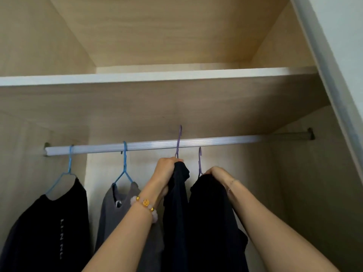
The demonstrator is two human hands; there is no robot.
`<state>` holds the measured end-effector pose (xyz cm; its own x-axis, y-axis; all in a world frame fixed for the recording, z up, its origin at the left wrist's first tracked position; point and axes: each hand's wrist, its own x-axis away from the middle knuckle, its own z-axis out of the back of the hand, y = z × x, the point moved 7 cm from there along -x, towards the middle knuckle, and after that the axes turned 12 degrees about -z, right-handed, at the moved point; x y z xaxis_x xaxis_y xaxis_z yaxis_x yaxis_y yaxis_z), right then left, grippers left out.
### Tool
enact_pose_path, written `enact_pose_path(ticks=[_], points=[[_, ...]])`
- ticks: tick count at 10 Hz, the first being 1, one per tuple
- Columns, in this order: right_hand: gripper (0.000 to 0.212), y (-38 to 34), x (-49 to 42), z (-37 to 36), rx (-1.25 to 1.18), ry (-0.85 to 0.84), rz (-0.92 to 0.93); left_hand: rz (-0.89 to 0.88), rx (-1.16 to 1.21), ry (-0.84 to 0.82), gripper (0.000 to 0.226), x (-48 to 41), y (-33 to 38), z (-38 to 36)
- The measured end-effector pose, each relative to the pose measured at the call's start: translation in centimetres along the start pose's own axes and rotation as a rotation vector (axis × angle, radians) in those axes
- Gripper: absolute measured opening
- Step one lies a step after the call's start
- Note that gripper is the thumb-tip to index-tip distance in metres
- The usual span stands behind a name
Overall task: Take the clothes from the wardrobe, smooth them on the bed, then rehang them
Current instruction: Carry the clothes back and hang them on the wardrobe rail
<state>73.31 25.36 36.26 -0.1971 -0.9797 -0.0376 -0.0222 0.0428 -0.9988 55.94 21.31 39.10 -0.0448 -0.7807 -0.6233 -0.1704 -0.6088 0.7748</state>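
Hands grip two dark garments below the rail [149, 145]: my left hand [167, 169] clenches one [176, 213] whose hook crosses the rail, my right hand [216, 173] clutches another [212, 222], hook just beneath, likely to lift both off together.

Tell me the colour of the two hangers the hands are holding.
Purple, both hangers, seen in the head view.

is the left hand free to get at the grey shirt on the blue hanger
Probably not right now: the left hand is closed on a dark garment under a purple hanger. The grey shirt hangs just beside that forearm, with nothing between them.
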Motion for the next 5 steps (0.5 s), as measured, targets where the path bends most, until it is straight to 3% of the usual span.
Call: enact_pose_path(ticks=[2, 5], points=[[0.029, -4.1, 0.1, 0.8, 0.088, 0.08, 0.161, 0.081, -0.118, -0.004, 0.009, 0.0, -2.5, 1.2], [0.026, -4.3, 0.0, 1.1, 0.19, 0.124, 0.192, 0.066, -0.332, -0.103, 0.028, 1.0, -2.6, 2.0]])
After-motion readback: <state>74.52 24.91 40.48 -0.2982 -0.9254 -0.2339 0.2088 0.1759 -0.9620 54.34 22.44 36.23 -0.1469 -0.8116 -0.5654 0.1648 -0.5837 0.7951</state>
